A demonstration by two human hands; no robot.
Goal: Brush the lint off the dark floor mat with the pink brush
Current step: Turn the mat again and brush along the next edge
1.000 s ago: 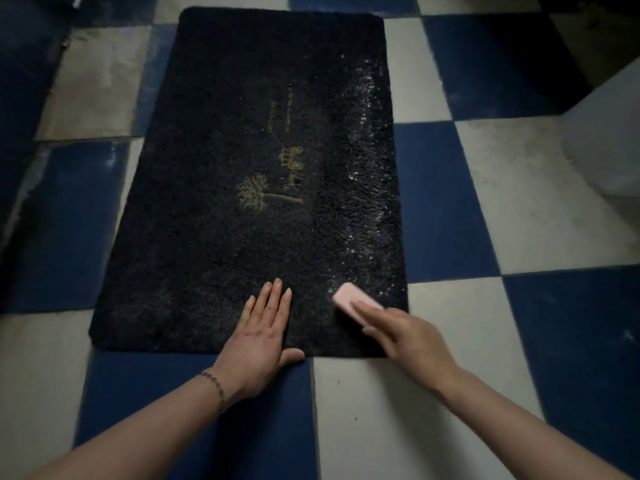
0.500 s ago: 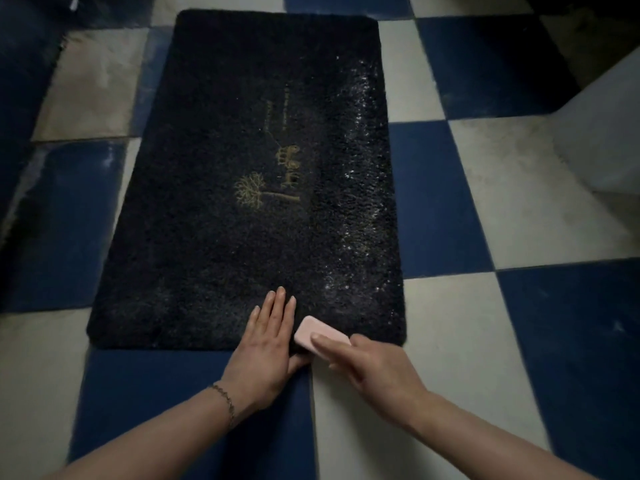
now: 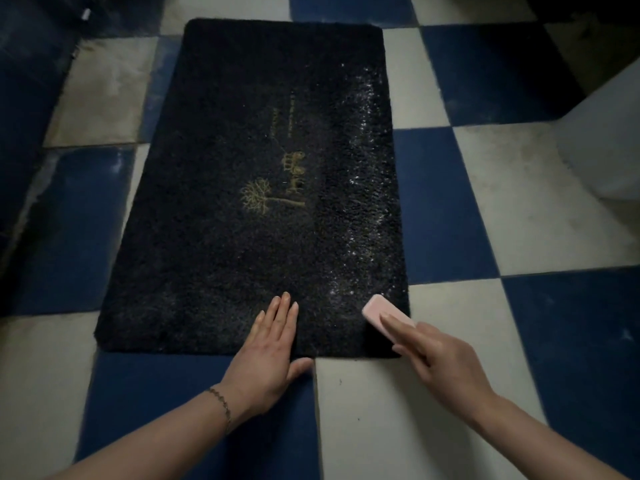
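Head-worn, looking steeply down and forward, close over the dark floor mat (image 3: pixel 256 188) and tiled floor (image 3: pixel 519 209)

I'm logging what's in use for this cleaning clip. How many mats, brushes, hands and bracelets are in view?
Dark floor mat: 1
Pink brush: 1
Hands: 2, left hand flat on the mat, right hand holding the brush
Bracelet: 1
Total: 5
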